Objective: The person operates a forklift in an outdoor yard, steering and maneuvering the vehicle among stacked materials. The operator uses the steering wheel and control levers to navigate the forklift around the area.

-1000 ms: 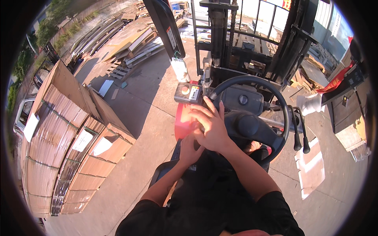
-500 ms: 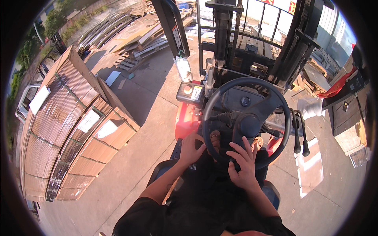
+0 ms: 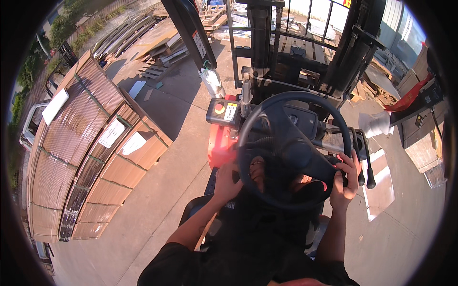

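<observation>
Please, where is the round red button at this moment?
In the head view, the round red button is left of centre, on the black box, left of the steering wheel and higher in view than the left hand.

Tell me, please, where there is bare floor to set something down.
Bare concrete floor lies between the cardboard stack and the forklift's red body, and more right of the pale flat sheet. It is crowded where the right hand, steering wheel and control levers stand close together.

Bright sunlight, crisp shadows, dark fisheye-bent edges
</observation>
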Tool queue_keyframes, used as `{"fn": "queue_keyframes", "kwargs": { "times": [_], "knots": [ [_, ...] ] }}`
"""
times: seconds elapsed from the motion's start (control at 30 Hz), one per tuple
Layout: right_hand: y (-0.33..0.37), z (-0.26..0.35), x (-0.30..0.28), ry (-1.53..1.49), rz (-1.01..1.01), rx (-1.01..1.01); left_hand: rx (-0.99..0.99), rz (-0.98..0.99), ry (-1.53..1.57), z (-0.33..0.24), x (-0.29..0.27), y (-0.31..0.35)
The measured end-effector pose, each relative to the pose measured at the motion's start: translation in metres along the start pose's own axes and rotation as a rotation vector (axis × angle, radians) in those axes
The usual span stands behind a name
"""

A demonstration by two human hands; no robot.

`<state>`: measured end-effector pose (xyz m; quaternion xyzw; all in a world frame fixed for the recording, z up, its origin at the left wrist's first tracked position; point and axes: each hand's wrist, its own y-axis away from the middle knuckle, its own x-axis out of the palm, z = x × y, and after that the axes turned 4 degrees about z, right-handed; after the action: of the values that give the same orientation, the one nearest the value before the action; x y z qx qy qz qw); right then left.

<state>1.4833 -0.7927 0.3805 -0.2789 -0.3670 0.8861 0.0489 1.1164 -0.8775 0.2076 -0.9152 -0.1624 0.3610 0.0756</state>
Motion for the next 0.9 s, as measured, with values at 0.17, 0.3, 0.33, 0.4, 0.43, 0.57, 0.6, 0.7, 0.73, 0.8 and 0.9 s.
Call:
{"fn": "queue_keyframes", "kwargs": {
  "times": [0.17, 0.3, 0.33, 0.4, 0.43, 0.57, 0.6, 0.7, 0.73, 0.8, 0.9],
  "knots": [
    [-0.054, 0.007, -0.003, -0.061, -0.070, -0.069, 0.016, 0.009, -0.084, 0.004, -0.007, 0.050],
    [-0.087, 0.053, 0.026, -0.142, 0.035, -0.161, -0.043, 0.126, -0.102, 0.005, -0.029, 0.101],
    [-0.088, 0.068, 0.033, -0.091, 0.077, -0.155, -0.039, 0.126, -0.069, 0.004, -0.035, 0.114],
    [-0.083, 0.100, 0.053, -0.101, 0.112, -0.223, -0.053, 0.132, -0.059, 0.002, -0.047, 0.141],
    [-0.076, 0.115, 0.062, -0.114, 0.121, -0.238, -0.034, 0.096, -0.060, 0.001, -0.052, 0.155],
    [-0.032, 0.166, 0.078, -0.204, 0.118, -0.249, 0.039, -0.036, -0.113, 0.000, -0.066, 0.211],
    [-0.021, 0.175, 0.076, -0.218, 0.119, -0.244, 0.073, -0.081, -0.147, 0.000, -0.069, 0.226],
    [0.012, 0.196, 0.058, -0.223, 0.121, -0.240, -0.012, -0.034, -0.086, 0.001, -0.076, 0.268],
    [0.024, 0.202, 0.051, -0.209, 0.121, -0.235, -0.065, 0.000, -0.058, 0.001, -0.078, 0.284],
    [0.050, 0.213, 0.034, -0.191, 0.119, -0.208, -0.170, 0.070, 0.002, -0.002, -0.081, 0.316],
    [0.088, 0.231, 0.008, -0.164, 0.113, -0.213, -0.195, 0.062, 0.003, -0.010, -0.084, 0.362]
  ]
}}
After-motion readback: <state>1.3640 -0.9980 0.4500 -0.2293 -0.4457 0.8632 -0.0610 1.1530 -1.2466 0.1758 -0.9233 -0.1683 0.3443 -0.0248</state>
